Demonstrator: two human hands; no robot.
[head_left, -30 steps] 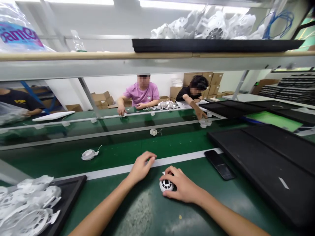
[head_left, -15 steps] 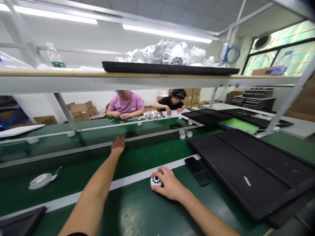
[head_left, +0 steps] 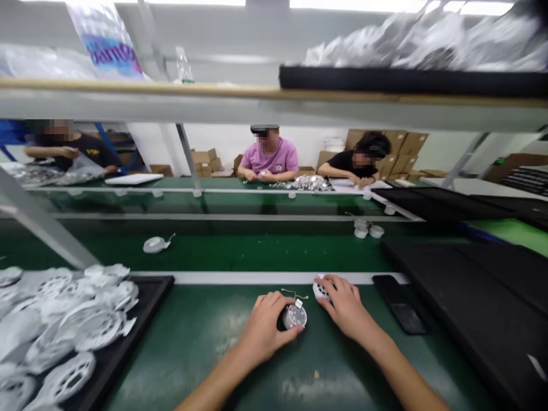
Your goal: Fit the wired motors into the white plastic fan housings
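Left hand (head_left: 266, 324) drew back, clamped on wired disc (head_left: 295, 317); right hand (head_left: 346, 303) cups slotted cap (head_left: 321, 290)

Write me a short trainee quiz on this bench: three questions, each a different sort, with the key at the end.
1. Multiple choice: what do the fingers of the left hand hold?
A) a plastic bottle
B) a round part with thin wires
C) a cardboard box

2. True or false: the black tray at the left bears a heap of white parts.

3. Fill in the blank: the right hand has its fingers on a slotted white part, and the black phone lies on the bench to the ____ of that hand.

Key: 1 B; 2 true; 3 right.
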